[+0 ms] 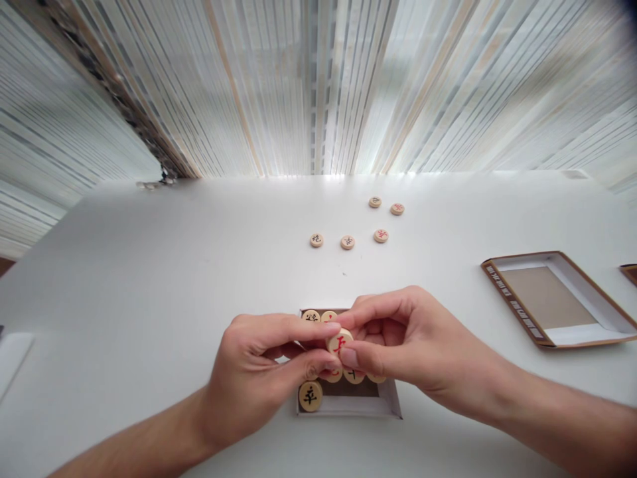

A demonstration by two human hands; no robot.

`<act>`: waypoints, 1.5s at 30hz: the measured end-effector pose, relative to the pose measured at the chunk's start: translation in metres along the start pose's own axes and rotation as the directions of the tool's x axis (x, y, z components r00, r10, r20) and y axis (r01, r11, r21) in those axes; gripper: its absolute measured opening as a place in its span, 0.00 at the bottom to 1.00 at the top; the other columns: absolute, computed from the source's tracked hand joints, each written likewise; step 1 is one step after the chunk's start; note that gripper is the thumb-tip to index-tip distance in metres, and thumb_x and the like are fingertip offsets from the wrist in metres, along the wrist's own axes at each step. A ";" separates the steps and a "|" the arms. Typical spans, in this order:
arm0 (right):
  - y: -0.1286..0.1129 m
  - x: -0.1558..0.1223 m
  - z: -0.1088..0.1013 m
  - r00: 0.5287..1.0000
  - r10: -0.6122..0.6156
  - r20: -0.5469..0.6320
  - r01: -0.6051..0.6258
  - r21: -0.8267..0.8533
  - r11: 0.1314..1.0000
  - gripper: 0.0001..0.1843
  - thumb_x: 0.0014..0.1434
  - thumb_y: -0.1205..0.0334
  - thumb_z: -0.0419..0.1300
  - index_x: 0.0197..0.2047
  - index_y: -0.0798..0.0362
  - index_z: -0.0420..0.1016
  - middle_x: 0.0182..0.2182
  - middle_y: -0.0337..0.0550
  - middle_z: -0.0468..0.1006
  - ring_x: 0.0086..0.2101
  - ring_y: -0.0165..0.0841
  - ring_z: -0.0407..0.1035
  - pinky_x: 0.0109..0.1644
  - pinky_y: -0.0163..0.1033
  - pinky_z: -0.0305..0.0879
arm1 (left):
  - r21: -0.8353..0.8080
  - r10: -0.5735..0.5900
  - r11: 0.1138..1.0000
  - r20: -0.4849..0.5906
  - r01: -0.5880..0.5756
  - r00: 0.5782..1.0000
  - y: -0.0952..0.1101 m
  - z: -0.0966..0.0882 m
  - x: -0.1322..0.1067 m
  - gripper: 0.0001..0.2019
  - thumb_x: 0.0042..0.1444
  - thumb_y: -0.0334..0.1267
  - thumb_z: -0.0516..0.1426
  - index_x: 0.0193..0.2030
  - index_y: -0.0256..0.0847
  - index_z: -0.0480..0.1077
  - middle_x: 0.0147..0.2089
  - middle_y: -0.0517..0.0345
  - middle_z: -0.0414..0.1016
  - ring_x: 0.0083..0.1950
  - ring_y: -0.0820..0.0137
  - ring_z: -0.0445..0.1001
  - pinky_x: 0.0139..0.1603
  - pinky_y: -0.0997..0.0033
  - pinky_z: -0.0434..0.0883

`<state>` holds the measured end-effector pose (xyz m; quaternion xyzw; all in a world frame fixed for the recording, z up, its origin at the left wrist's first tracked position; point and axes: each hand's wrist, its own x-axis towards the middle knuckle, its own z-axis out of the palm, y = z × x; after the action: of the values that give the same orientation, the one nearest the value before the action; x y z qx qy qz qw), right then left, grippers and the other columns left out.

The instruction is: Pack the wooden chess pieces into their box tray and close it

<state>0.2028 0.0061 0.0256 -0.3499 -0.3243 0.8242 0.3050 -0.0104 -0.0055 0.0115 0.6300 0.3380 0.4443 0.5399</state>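
Between the fingertips of both hands is a round wooden Chinese chess piece point(339, 342) with a red character, tilted toward me. My left hand point(279, 352) pinches it from the left with thumb and forefinger; my right hand point(398, 332) pinches it from the right. Below them lies a shallow open box point(358, 406) holding several chess pieces in rows, partly hidden by my hands. A piece with a black character point(310, 396) sits in the box's near left corner, and to its right the brown box bottom shows.
Farther back on the white table point(174, 265) lie several loose pieces, among them a black-marked one point(316, 240) and a red-marked one point(381, 236). An open box lid point(547, 299) rests at the right. Vertical blinds point(279, 86) hang behind the table.
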 end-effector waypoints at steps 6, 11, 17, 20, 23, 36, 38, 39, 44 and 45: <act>0.001 0.000 -0.002 1.000 0.007 0.005 -0.007 -0.024 1.000 0.24 0.45 0.69 0.82 0.47 0.53 0.89 0.33 0.46 0.87 0.35 0.29 0.79 0.40 0.28 0.76 | -0.031 -0.064 0.997 0.000 0.064 0.998 0.001 0.000 -0.001 0.23 0.55 0.17 0.67 0.48 0.50 0.85 0.39 0.65 0.88 0.34 0.73 0.87 0.38 0.83 0.83; 0.002 -0.001 -0.001 0.996 -0.087 -0.002 0.086 -0.103 0.991 0.21 0.49 0.67 0.80 0.47 0.48 0.89 0.32 0.42 0.85 0.32 0.27 0.77 0.36 0.27 0.75 | -0.034 -0.105 0.994 -0.015 0.104 0.994 0.000 0.001 -0.002 0.18 0.59 0.21 0.65 0.49 0.48 0.84 0.38 0.64 0.88 0.33 0.72 0.86 0.37 0.78 0.85; 0.002 -0.003 -0.001 0.964 -0.263 -0.030 0.239 -0.327 0.914 0.14 0.55 0.66 0.77 0.45 0.45 0.90 0.35 0.40 0.83 0.32 0.26 0.76 0.34 0.26 0.72 | 0.141 -0.012 0.990 -0.101 0.027 0.995 -0.002 0.000 -0.003 0.16 0.56 0.21 0.67 0.45 0.46 0.84 0.42 0.64 0.88 0.37 0.73 0.87 0.41 0.84 0.83; 0.002 -0.003 -0.001 0.939 -0.344 -0.020 0.298 -0.455 0.839 0.12 0.58 0.66 0.75 0.46 0.45 0.89 0.35 0.41 0.84 0.34 0.28 0.77 0.36 0.28 0.73 | 0.209 0.033 0.978 -0.116 -0.008 0.993 -0.004 -0.001 -0.003 0.17 0.54 0.20 0.68 0.45 0.47 0.84 0.41 0.66 0.88 0.38 0.73 0.87 0.42 0.83 0.83; 0.002 -0.002 -0.002 0.923 -0.384 -0.011 0.326 -0.504 0.800 0.12 0.58 0.65 0.74 0.45 0.45 0.89 0.35 0.42 0.85 0.35 0.29 0.78 0.37 0.29 0.73 | 0.245 0.073 0.969 -0.118 -0.042 0.990 -0.005 -0.002 -0.003 0.17 0.54 0.20 0.68 0.44 0.47 0.84 0.42 0.65 0.88 0.39 0.73 0.87 0.43 0.82 0.84; 0.006 0.001 -0.006 0.951 -0.307 -0.026 0.283 -0.322 0.903 0.12 0.59 0.63 0.75 0.47 0.44 0.89 0.34 0.42 0.88 0.34 0.30 0.82 0.38 0.29 0.78 | 0.227 0.088 0.972 -0.108 -0.062 0.990 -0.005 -0.002 -0.003 0.19 0.54 0.21 0.69 0.47 0.47 0.85 0.42 0.63 0.88 0.39 0.73 0.87 0.42 0.83 0.83; 0.005 0.002 -0.006 0.971 -0.236 -0.036 0.218 -0.270 0.938 0.14 0.56 0.62 0.77 0.47 0.46 0.89 0.33 0.43 0.88 0.33 0.32 0.82 0.37 0.30 0.79 | 0.228 0.077 0.972 -0.115 -0.049 0.990 -0.003 -0.002 -0.002 0.18 0.53 0.21 0.70 0.46 0.47 0.85 0.41 0.63 0.89 0.38 0.72 0.87 0.41 0.83 0.83; 0.004 0.002 -0.007 0.977 -0.207 -0.044 0.190 -0.248 0.950 0.15 0.55 0.62 0.78 0.46 0.47 0.89 0.32 0.44 0.88 0.33 0.32 0.82 0.36 0.31 0.79 | 0.222 0.066 0.974 -0.123 -0.037 0.990 -0.002 -0.002 -0.002 0.17 0.52 0.21 0.70 0.45 0.47 0.86 0.40 0.63 0.89 0.37 0.72 0.87 0.41 0.83 0.83; 0.005 0.003 -0.007 0.985 -0.153 -0.075 0.137 -0.191 0.972 0.16 0.52 0.60 0.80 0.45 0.49 0.89 0.33 0.46 0.88 0.33 0.34 0.82 0.37 0.32 0.80 | 0.121 -0.024 0.992 -0.171 0.046 0.985 0.001 0.001 -0.001 0.13 0.53 0.23 0.70 0.41 0.46 0.86 0.38 0.61 0.88 0.35 0.69 0.87 0.37 0.81 0.84; 0.005 0.003 -0.007 0.987 -0.147 -0.067 0.133 -0.181 0.974 0.17 0.52 0.60 0.80 0.46 0.49 0.89 0.34 0.46 0.88 0.34 0.34 0.83 0.39 0.34 0.81 | 0.087 -0.050 0.994 -0.179 0.067 0.983 0.002 0.001 0.000 0.12 0.54 0.23 0.70 0.41 0.45 0.86 0.38 0.60 0.88 0.34 0.69 0.87 0.36 0.80 0.85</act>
<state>0.2054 0.0072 0.0171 -0.3843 -0.4073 0.7541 0.3431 -0.0096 -0.0063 0.0131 0.6023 0.4231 0.4663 0.4908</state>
